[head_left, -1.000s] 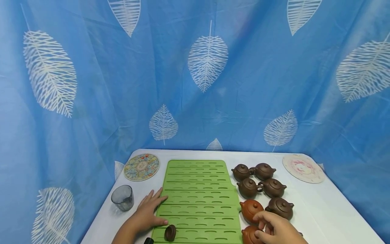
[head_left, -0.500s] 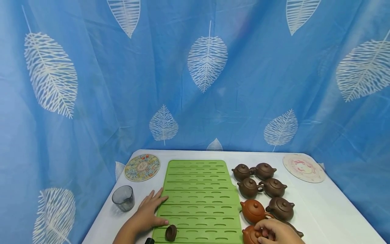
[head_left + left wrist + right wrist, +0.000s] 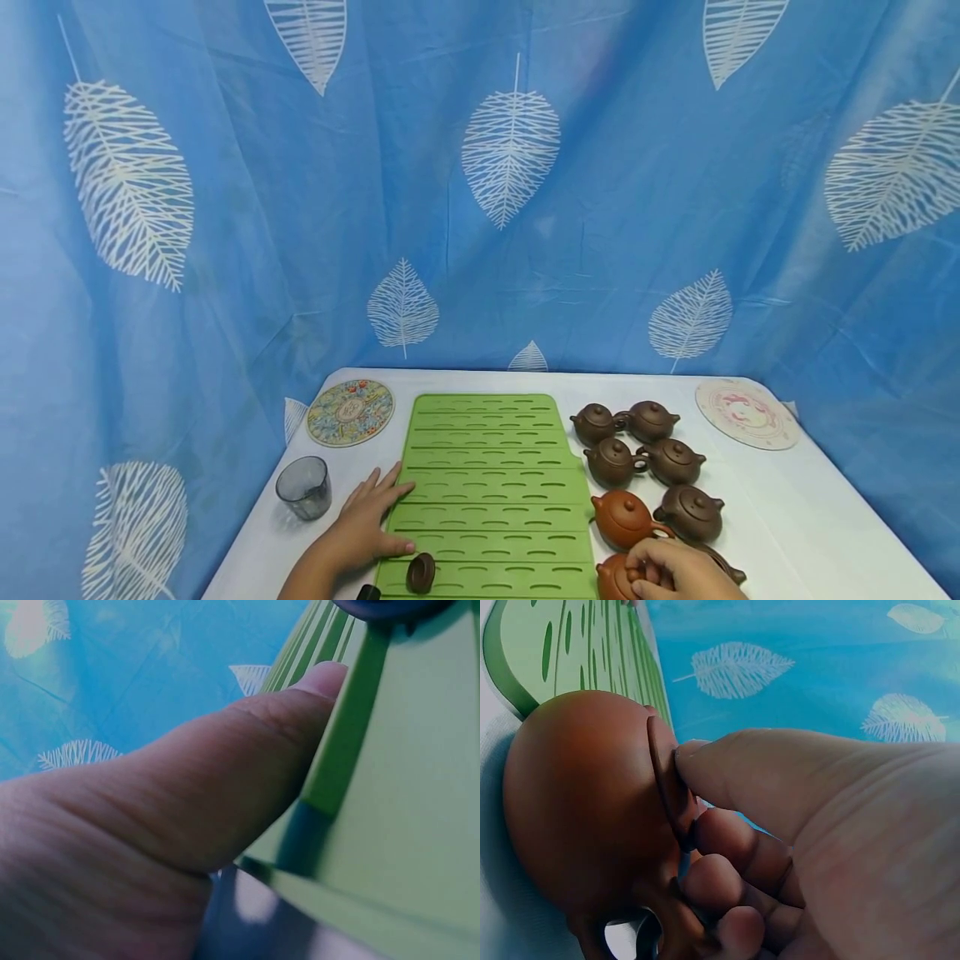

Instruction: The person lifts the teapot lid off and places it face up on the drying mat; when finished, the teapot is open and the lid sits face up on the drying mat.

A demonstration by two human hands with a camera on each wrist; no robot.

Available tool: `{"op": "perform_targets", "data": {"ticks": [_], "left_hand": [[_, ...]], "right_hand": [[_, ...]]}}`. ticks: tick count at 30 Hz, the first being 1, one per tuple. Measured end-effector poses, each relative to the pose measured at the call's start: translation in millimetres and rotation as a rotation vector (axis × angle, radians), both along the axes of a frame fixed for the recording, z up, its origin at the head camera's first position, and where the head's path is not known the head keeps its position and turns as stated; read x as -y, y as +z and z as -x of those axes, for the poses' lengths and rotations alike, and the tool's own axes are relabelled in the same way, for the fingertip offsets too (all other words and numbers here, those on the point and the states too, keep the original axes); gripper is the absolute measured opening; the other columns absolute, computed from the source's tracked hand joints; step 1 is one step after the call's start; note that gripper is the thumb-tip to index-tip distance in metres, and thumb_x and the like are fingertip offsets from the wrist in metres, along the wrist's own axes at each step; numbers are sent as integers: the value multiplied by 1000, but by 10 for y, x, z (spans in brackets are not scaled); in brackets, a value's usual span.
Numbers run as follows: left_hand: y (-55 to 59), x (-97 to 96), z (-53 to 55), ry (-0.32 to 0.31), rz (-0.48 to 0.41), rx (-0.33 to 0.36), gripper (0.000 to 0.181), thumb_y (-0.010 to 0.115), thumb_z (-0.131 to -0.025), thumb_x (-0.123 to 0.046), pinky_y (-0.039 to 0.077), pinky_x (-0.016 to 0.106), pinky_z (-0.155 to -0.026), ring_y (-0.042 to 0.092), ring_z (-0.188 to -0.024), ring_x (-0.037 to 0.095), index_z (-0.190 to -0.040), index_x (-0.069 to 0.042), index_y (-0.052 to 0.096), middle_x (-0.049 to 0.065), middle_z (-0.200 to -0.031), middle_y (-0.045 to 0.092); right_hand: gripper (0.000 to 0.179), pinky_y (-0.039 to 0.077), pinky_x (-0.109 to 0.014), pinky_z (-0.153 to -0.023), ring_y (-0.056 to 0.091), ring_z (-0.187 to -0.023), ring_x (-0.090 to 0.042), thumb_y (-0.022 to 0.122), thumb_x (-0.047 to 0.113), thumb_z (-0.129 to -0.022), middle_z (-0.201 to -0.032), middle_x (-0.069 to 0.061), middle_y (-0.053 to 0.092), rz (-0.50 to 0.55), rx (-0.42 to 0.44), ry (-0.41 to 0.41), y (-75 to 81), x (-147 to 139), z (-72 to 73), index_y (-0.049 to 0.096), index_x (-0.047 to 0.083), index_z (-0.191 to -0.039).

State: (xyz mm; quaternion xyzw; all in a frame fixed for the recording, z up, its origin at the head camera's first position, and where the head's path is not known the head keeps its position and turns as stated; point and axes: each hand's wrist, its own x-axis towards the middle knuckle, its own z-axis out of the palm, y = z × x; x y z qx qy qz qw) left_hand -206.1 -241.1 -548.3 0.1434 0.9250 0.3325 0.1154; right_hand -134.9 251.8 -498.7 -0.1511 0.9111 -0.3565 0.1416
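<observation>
My right hand (image 3: 678, 571) pinches the lid (image 3: 667, 780) of the nearest reddish-brown clay teapot (image 3: 613, 577), thumb and fingers around its knob. In the right wrist view, this teapot (image 3: 585, 802) stands on the white cloth with the lid at its mouth; the other fingers curl near the handle (image 3: 679, 915). My left hand (image 3: 363, 521) rests with spread fingers on the left edge of the green slotted mat (image 3: 487, 517). Near its thumb (image 3: 225, 750) a small dark brown hollow round piece (image 3: 421, 573) lies on the mat.
A second reddish teapot (image 3: 622, 518) stands just behind the pinched one. Several dark brown teapots (image 3: 673, 461) fill the right side. A grey glass cup (image 3: 304, 490) and a patterned round coaster (image 3: 350, 412) are at left; a pink-white coaster (image 3: 747, 414) lies back right.
My right hand has come down toward the nearest reddish teapot, its fingers closing on the lid knob, uncovering the handle of the teapot behind. My left hand has stayed in place.
</observation>
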Motion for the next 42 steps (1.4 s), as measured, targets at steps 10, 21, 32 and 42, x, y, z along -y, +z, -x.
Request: {"op": "perform_targets", "data": {"ticks": [10,21,32,42], "left_hand": [[-6,4,-3,-4,0,-1,96,92,-74,-49,5,79,-120,6,-157,56,-154,-13,54,15,-175,19],[-23,-4,-7,7,-14,0,96,92,-73,-51,6,79,-120,7,-157,56,-154,-14,55,15,-174,21],[-2,-7,-7,4,-5,-4,96,92,-73,-51,6,79,-120,7,-157,55,-154,-14,55,14,-175,21],[-22,0,-9,6,-31,0,97,92,-72,-53,5,79,-120,7,-157,56,-154,-14,55,16,-174,21]], "right_hand": [[13,41,-23,-57,48,-67,2,77,25,-96,-82,12,55,-12,-23,55,18,-37,17,66,20,-103],[29,53,-27,-58,65,-68,-11,68,18,-103,-88,-8,68,297,137,-116,63,-11,-17,54,-5,-115],[19,56,-23,-65,64,-72,-10,63,19,-106,-94,-1,72,779,437,-201,7,-20,-4,57,8,-121],[34,56,-23,-64,64,-75,-12,67,25,-104,-97,-4,73,753,470,-229,52,201,8,57,2,-127]]}}
